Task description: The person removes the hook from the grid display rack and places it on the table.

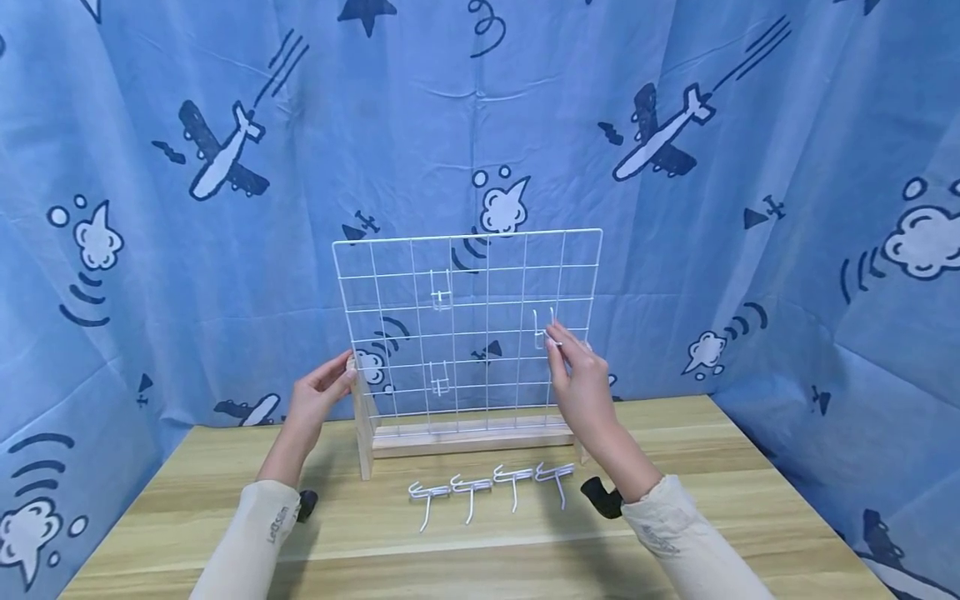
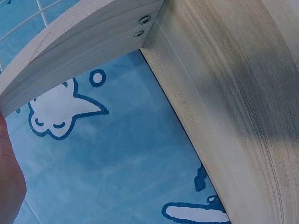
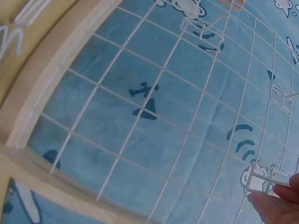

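Observation:
My right hand [image 1: 588, 387] pinches a white wire hook [image 3: 257, 177] between thumb and fingertips, in front of the right part of a white wire grid panel [image 1: 468, 237]. Whether that hook touches the grid wires, I cannot tell. The panel stands upright in a wooden stand [image 1: 472, 442]. At the left, my left hand [image 1: 311, 404] grips the upper part of the stand's side post [image 1: 363, 433]; the left wrist view shows only a little of this hand. Two more hooks hang on the grid, an upper hook [image 1: 440, 298] and a lower hook [image 1: 439, 383].
Several white hooks [image 1: 472, 485] lie in a row on the wooden table [image 1: 450, 567] before the stand. Behind the table and at both sides hangs a blue curtain [image 1: 420, 150] printed with planes and clouds. Dark objects [image 1: 602, 498] show beside each forearm.

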Demonstrator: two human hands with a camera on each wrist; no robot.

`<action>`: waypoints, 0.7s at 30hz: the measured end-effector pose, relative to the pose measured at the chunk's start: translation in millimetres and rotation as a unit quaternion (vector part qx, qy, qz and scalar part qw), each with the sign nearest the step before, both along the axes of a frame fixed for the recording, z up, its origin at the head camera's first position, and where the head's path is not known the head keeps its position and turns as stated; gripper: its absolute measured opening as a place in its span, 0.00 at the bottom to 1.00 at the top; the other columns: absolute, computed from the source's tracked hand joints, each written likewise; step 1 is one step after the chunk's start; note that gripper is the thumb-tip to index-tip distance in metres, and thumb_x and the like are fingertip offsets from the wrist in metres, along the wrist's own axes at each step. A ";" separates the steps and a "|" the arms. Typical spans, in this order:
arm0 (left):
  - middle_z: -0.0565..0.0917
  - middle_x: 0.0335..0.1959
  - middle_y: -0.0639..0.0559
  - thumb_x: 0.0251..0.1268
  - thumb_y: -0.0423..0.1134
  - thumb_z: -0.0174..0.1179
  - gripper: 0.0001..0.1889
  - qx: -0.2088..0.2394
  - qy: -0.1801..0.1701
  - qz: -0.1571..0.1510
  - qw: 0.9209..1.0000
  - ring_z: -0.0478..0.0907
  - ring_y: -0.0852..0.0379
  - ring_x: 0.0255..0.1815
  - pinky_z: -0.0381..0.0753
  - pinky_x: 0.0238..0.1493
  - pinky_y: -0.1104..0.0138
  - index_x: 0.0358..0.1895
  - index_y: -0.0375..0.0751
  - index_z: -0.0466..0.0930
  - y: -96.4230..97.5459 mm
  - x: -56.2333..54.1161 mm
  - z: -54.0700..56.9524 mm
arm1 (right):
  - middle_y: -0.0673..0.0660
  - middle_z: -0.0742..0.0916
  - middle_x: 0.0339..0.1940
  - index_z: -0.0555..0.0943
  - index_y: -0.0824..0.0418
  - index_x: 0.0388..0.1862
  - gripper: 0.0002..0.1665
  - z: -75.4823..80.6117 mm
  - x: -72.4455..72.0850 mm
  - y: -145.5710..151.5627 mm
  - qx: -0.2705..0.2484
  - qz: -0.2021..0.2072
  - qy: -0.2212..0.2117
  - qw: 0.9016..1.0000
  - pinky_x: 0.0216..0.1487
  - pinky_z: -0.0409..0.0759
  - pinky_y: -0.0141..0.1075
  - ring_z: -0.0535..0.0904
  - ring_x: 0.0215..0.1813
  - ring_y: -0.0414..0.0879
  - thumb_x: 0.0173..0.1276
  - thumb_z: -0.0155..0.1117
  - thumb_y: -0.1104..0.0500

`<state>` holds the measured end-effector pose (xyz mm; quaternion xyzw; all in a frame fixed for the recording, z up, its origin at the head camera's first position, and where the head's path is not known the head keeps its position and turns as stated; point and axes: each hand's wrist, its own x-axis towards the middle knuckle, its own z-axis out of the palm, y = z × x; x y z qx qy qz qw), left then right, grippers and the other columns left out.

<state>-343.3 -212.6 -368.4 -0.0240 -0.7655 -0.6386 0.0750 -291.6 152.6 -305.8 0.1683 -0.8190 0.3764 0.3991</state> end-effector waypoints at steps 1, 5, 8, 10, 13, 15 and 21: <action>0.71 0.68 0.47 0.65 0.53 0.60 0.32 0.001 0.002 -0.002 1.000 0.69 0.51 0.66 0.75 0.61 0.64 0.71 0.47 0.66 0.3 0.0 0.2 | 0.67 0.81 0.57 0.79 0.72 0.55 0.16 -0.8 0.4 1.2 0.001 0.000 0.002 1.000 0.66 0.67 0.59 0.78 0.57 0.61 0.71 0.57 0.67; 0.70 0.69 0.46 0.66 0.53 0.60 0.32 0.001 0.003 -0.006 1.000 0.69 0.50 0.66 0.75 0.61 0.65 0.71 0.46 0.66 0.3 1.2 1.3 | 0.68 0.81 0.57 0.79 0.72 0.55 0.16 -3.4 2.7 4.1 0.005 -0.003 0.001 1.000 0.66 0.68 0.57 0.77 0.59 0.62 0.70 0.57 0.68; 0.69 0.69 0.47 0.66 0.53 0.59 0.33 -0.002 -0.001 -0.007 1.000 0.68 0.50 0.67 0.74 0.62 0.63 0.71 0.47 0.64 -0.6 1.6 1.8 | 0.69 0.81 0.56 0.79 0.73 0.54 0.16 -5.3 3.6 6.2 0.010 -0.003 0.006 1.000 0.64 0.70 0.55 0.77 0.59 0.62 0.70 0.58 0.68; 0.69 0.69 0.47 0.66 0.53 0.60 0.33 -0.001 -0.002 -0.007 1.000 0.68 0.50 0.67 0.74 0.62 0.63 0.71 0.47 0.64 -0.8 1.8 2.3 | 0.69 0.81 0.56 0.79 0.73 0.54 0.16 -6.5 4.0 7.8 0.012 -0.002 0.009 1.000 0.64 0.70 0.55 0.77 0.59 0.62 0.70 0.58 0.68; 0.69 0.69 0.47 0.66 0.53 0.59 0.33 0.000 0.001 -0.010 1.000 0.67 0.50 0.68 0.74 0.62 0.62 0.72 0.46 0.64 -0.1 1.7 2.8 | 0.69 0.81 0.57 0.79 0.72 0.54 0.16 -7.9 5.0 10.3 0.012 0.001 0.013 1.000 0.63 0.72 0.54 0.77 0.59 0.62 0.69 0.58 0.69; 0.69 0.69 0.47 0.66 0.53 0.59 0.33 0.001 0.002 -0.010 1.000 0.67 0.50 0.68 0.74 0.62 0.63 0.72 0.46 0.64 0.3 1.5 2.8 | 0.69 0.80 0.57 0.79 0.73 0.54 0.16 -9.0 6.0 11.9 0.013 0.004 0.016 1.000 0.63 0.71 0.54 0.76 0.59 0.63 0.69 0.59 0.69; 0.70 0.69 0.47 0.66 0.52 0.60 0.32 0.003 -0.005 -0.006 1.000 0.68 0.51 0.67 0.73 0.63 0.62 0.71 0.47 0.65 0.9 1.7 2.4 | 0.70 0.81 0.55 0.80 0.73 0.53 0.16 -14.5 9.6 17.3 0.028 0.003 0.026 0.999 0.59 0.75 0.50 0.77 0.57 0.64 0.67 0.61 0.71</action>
